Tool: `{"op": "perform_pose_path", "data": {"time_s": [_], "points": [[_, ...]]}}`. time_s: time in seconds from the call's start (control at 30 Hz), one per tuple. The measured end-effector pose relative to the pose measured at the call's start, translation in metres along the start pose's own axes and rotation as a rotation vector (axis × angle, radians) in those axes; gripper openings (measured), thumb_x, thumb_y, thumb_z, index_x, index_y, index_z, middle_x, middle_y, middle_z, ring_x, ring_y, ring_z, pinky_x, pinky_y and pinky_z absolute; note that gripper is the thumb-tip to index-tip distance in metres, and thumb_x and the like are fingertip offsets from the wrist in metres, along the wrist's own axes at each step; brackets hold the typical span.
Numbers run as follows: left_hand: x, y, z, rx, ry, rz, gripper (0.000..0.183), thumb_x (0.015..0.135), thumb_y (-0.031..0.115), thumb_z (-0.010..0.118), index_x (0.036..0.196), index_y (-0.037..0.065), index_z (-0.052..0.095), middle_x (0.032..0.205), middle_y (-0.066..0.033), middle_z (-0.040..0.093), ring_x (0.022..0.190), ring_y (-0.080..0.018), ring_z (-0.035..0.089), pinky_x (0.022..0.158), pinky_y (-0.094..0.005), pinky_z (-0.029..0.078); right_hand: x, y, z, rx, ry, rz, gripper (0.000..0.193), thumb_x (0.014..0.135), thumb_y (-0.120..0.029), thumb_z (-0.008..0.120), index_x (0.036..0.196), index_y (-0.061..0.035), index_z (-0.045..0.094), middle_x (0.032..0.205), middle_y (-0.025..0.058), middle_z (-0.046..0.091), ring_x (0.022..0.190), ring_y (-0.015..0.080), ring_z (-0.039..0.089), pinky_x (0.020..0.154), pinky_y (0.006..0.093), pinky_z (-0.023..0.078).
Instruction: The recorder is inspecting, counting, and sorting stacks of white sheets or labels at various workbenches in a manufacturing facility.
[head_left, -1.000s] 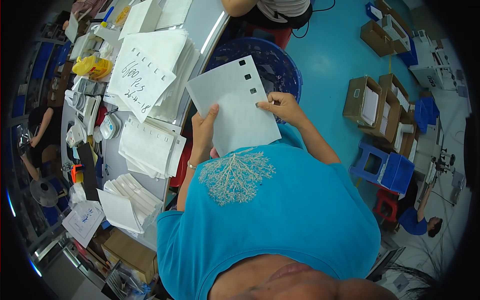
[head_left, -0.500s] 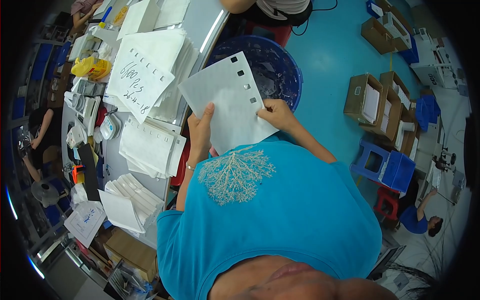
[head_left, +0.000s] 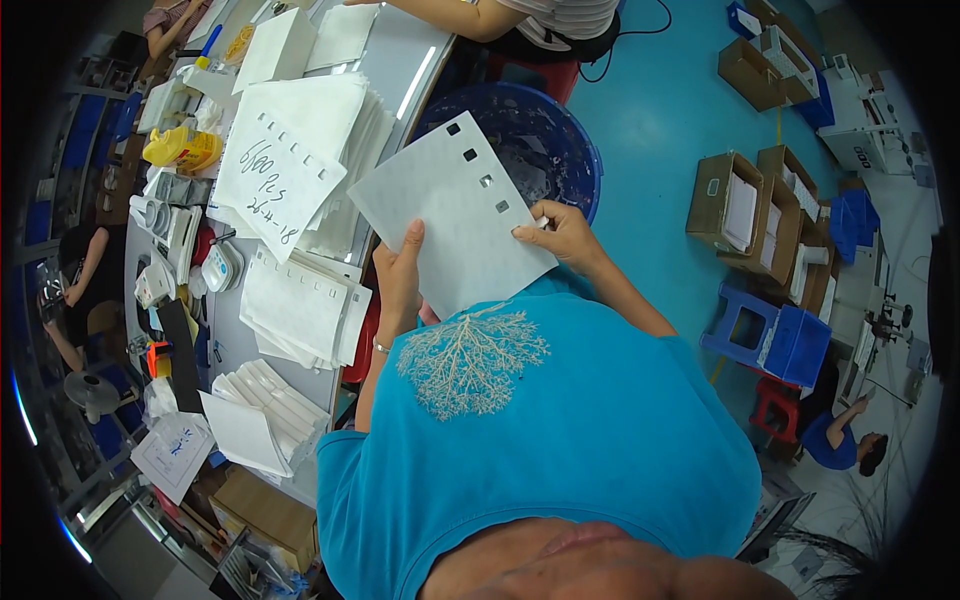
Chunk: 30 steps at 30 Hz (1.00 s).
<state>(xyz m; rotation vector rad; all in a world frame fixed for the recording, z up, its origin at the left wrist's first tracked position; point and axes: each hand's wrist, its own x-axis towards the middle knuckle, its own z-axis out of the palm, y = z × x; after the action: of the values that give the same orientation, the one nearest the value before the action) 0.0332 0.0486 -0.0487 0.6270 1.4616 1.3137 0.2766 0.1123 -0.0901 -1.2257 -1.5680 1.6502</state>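
A white sheet point(head_left: 455, 225) with a row of small square cutouts along its right edge is held in front of my chest. My left hand point(head_left: 400, 278) grips its lower left side, the thumb flat on top and the other fingers beneath. At the right edge, by the lower end of the cutout row, my right hand point(head_left: 562, 236) pinches the sheet between thumb and fingers. A small white bit point(head_left: 542, 222) shows at those fingertips; its kind is unclear. Beyond the sheet stands a round blue tub point(head_left: 592, 165) with pale scraps inside, partly covered by the sheet.
On the table point(head_left: 290, 385) to my left lie a tall stack of similar sheets point(head_left: 290, 120) with handwriting on top, a lower stack point(head_left: 300, 305) and folded white sheets point(head_left: 250, 430). A yellow bottle point(head_left: 183, 148) is behind. Cardboard boxes point(head_left: 725, 205) stand right. Another person's arm point(head_left: 450, 15) is ahead.
The sheet has tilted slightly, its far corner shifting left. My right fingers have curled at its edge, where a small white bit now shows. The person ahead has reached an arm over the table.
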Motion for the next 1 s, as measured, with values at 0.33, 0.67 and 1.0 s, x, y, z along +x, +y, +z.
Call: {"op": "perform_pose_path", "data": {"time_s": [0.33, 0.67, 1.0], "points": [[-0.003, 0.005, 0.007, -0.062, 0.071, 0.014, 0.059, 0.085, 0.032, 0.069, 0.123, -0.009, 0.049, 0.115, -0.0187, 0.058, 0.101, -0.0247, 0.058, 0.088, -0.0349, 0.046, -0.001, 0.018, -0.011, 0.975, -0.144, 0.276, 0.019, 0.094, -0.02, 0.059, 0.099, -0.0025, 0.062, 0.08, 0.0, 0.064, 0.057, 0.0045, 0.055, 0.05, 0.0179, 0.042], [-0.007, 0.008, 0.01, -0.04, 0.048, 0.001, 0.059, 0.086, 0.032, 0.068, 0.125, -0.009, 0.047, 0.116, -0.0193, 0.058, 0.104, -0.0251, 0.057, 0.09, -0.0356, 0.045, -0.005, -0.003, 0.0, 0.932, -0.278, 0.335, 0.036, 0.094, -0.017, 0.054, 0.125, 0.0023, 0.054, 0.115, 0.0125, 0.064, 0.098, 0.0169, 0.065, 0.084, 0.0285, 0.053], [-0.011, 0.007, 0.011, -0.026, 0.069, 0.035, 0.051, 0.09, 0.036, 0.064, 0.115, -0.007, 0.056, 0.106, -0.0147, 0.062, 0.095, -0.0187, 0.059, 0.085, -0.0307, 0.046, -0.005, -0.023, -0.004, 1.066, -0.199, 0.424, 0.038, 0.092, -0.019, 0.058, 0.121, 0.0047, 0.055, 0.11, 0.0139, 0.065, 0.092, 0.018, 0.066, 0.081, 0.031, 0.054]]}}
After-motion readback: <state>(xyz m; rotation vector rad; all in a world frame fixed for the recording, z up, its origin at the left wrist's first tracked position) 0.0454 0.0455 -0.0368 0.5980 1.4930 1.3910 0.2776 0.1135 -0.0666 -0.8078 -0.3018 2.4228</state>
